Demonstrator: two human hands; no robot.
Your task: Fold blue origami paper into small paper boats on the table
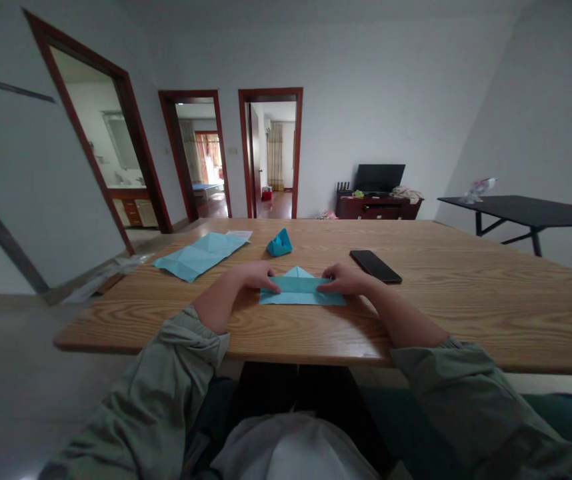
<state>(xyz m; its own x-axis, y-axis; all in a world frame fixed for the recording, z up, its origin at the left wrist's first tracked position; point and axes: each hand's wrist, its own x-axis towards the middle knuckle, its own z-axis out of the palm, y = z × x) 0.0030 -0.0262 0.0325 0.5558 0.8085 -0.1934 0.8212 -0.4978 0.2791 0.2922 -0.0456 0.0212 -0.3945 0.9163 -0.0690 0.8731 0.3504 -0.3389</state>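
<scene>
Both hands, left (259, 275) and right (346, 279), pinch opposite ends of the folded blue paper (302, 291) on the table (441, 293); the fingertips beneath are apparently hidden.

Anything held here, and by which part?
The folded light-blue paper, with a grip at each end: left hand at its left, right hand at its right.

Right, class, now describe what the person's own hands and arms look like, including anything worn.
Both hands, left and right, are bare, without gloves. Loose, wrinkled grey-green sleeves are pushed up, leaving the forearms bare.
</scene>
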